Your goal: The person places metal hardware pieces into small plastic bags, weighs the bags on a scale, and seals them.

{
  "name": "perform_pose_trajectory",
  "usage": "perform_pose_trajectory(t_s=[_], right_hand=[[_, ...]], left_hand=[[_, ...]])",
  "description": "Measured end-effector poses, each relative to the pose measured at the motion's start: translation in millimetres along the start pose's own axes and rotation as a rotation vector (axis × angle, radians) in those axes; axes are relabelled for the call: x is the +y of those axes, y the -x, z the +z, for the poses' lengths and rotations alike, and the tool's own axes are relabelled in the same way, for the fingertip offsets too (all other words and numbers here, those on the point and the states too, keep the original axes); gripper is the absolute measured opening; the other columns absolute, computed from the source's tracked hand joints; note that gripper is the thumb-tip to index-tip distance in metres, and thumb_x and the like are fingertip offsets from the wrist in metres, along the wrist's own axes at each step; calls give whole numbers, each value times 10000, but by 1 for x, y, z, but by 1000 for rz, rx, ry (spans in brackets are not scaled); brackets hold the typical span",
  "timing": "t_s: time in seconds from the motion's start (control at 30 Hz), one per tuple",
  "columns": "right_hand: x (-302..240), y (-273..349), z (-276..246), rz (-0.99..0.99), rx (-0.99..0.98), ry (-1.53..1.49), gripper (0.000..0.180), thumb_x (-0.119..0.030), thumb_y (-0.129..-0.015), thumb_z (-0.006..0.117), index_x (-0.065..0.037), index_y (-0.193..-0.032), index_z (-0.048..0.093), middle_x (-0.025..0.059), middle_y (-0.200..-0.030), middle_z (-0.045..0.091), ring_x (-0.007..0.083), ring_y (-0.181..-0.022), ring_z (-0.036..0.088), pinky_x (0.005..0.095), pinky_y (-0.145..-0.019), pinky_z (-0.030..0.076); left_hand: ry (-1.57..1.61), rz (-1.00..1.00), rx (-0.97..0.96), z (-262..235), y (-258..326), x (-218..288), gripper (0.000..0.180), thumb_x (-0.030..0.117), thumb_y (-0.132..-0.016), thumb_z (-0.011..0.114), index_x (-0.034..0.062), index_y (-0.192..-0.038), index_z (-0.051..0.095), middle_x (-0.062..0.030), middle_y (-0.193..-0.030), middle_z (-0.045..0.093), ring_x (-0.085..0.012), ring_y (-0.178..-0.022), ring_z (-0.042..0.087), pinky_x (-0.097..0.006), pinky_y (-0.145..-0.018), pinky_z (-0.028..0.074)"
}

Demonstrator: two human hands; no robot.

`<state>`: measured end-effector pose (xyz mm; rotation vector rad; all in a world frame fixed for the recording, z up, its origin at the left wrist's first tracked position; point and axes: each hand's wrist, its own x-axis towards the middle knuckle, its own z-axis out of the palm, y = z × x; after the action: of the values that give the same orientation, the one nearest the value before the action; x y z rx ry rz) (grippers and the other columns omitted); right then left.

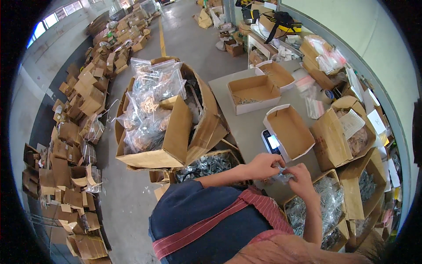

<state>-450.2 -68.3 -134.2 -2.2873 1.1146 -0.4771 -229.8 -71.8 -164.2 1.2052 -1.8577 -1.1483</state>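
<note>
A small clear plastic bag [281,177] is pinched between both hands above the near part of the grey table [233,125]. My left hand [265,166] has its fingers closed on the bag's left side. Closed on its right side is my right hand [301,178]. The bag's contents are too small to make out. Just beyond the hands lies a small device with a lit screen [271,141], partly tucked against an open shallow cardboard tray [290,132]. Another shallow tray [253,90] farther back holds some thin metal pieces.
Left of the table stands a large carton [176,132] heaped with filled plastic bags. Below it is a box of dark metal parts [204,167]. Open cartons line the right side, one with bagged parts [323,198]. Stacked boxes [88,99] run along the left wall.
</note>
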Motion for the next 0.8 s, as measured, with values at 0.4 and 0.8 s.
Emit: perform_pose_trajectory(t_s=[0.4, 0.8], right_hand=[[20, -1, 6, -269, 151, 354, 322, 15, -682, 639, -92, -984, 679, 114, -1088, 560, 352, -1076, 512, 451, -881, 453], [4, 15, 28, -174, 111, 103, 150, -54, -782, 670, -44, -923, 621, 135, -850, 612, 342, -833, 598, 432, -724, 488]], left_hand=[[-95, 155, -72, -4, 8, 4, 341, 134, -732, 636, 125, -1073, 633, -61, -586, 594, -238, -527, 586, -364, -528, 441], [-649, -56, 49, -7, 18, -21, 254, 260, -812, 602, 75, -986, 606, -179, -727, 661, -386, -699, 657, -505, -644, 516]])
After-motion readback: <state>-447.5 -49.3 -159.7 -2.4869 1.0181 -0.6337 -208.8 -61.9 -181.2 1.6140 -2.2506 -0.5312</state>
